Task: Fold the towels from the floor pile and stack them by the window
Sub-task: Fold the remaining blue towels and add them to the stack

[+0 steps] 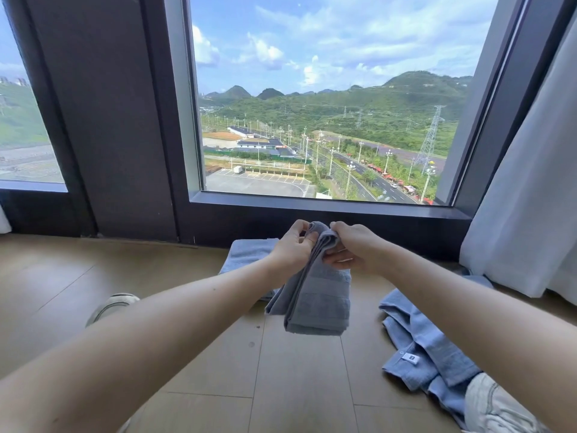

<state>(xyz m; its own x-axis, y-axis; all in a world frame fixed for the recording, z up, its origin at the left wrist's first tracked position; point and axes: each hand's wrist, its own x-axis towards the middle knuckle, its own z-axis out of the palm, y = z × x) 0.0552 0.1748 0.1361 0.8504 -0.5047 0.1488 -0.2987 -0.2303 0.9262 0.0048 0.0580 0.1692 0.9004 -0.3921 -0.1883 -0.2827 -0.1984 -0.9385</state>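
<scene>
Mid-fold: left hand [292, 245] and right hand [351, 250] both pinch grey towel [318, 303], center frame. One folded towel [246, 253] by window [327, 204]; blue pile [418, 345] lower right left.

No readable text; only a small white tag [411, 358] on the crumpled blue towel [437, 345] by the right edge of the floor [299, 385], its dark mark too small to read.
</scene>
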